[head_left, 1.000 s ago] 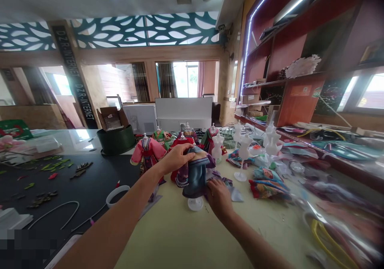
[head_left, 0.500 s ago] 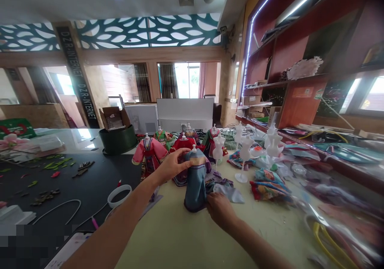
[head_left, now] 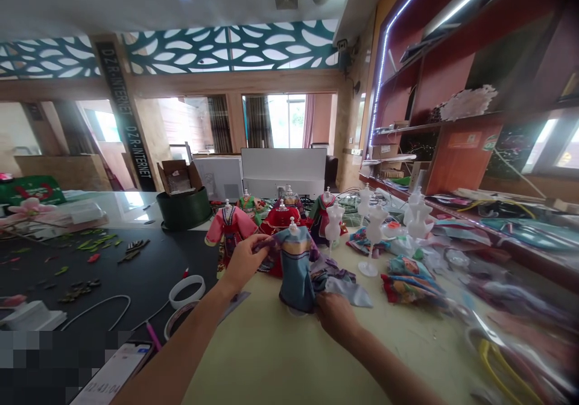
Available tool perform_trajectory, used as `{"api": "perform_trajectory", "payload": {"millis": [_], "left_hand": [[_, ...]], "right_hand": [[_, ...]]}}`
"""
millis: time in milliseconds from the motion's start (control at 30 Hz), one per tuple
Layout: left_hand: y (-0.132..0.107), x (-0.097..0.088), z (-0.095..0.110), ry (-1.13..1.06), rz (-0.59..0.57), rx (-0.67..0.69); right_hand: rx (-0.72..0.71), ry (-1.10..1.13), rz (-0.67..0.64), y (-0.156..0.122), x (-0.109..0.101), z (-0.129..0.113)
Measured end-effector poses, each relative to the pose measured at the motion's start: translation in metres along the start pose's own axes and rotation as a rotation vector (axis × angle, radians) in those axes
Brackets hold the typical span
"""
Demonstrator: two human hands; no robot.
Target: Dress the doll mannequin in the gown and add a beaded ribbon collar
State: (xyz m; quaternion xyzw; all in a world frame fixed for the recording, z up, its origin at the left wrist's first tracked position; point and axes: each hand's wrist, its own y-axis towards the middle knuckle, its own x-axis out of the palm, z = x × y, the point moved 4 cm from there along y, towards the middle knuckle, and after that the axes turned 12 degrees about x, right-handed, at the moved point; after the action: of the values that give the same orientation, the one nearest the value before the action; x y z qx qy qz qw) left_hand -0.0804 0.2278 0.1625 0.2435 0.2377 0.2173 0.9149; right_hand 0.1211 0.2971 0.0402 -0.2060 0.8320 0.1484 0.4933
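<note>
- A tall dark banner point(head_left: 122, 116) on the far-left pillar carries "DZR·INTERNET" in pale capitals, running lengthwise and repeated further down.
- A phone point(head_left: 113, 378) lying at the near left of the counter shows digits on its screen, reading about "02:43:04"; they are tilted and partly cut off.
- An orange label point(head_left: 464, 140) on the red cabinet at right has printing too small to read.
- A green sign point(head_left: 31, 191) at far left has red markings, but no words can be made out.
</note>
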Motion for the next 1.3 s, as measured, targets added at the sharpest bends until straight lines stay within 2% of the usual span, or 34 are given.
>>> {"api": "perform_trajectory", "payload": {"millis": [133, 333, 467, 600, 733, 867, 1000, 1133, 1300], "left_hand": [[-0.012, 0.0, -0.017, -0.115, 0.043, -0.11], [-0.038, 0.002, -0.041, -0.246, 0.166, -0.354], [-0.048, 0.012, -0.041, -0.402, 0.171, -0.469], [-0.047, 0.02, -0.035, -0.584, 0.252, -0.473], [-0.039, 0.018, -0.033, -0.712, 0.401, -0.429], [-0.028, 0.008, -0.03, -0.793, 0.536, -0.352], [-0.016, -0.001, -0.025, -0.833, 0.604, -0.284], [-0.006, -0.005, -0.02, -0.828, 0.602, -0.271], [-0.001, -0.007, -0.016, -0.784, 0.477, -0.327]], "right_hand": [[0.086, 0.29, -0.012, 0.006, -0.003, 0.015], [0.263, 0.94, -0.062, 0.023, -0.016, 0.03], [0.339, 1.281, -0.177, 0.034, -0.024, 0.019], [0.338, 1.491, -0.273, 0.044, -0.03, -0.003], [0.306, 1.626, -0.177, 0.05, -0.038, -0.011], [0.246, 1.707, 0.035, 0.048, -0.054, -0.003], [0.146, 1.724, 0.233, 0.042, -0.074, 0.005], [0.058, 1.668, 0.325, 0.037, -0.089, 0.006], [0.023, 1.589, 0.248, 0.035, -0.091, 0.004]]}}
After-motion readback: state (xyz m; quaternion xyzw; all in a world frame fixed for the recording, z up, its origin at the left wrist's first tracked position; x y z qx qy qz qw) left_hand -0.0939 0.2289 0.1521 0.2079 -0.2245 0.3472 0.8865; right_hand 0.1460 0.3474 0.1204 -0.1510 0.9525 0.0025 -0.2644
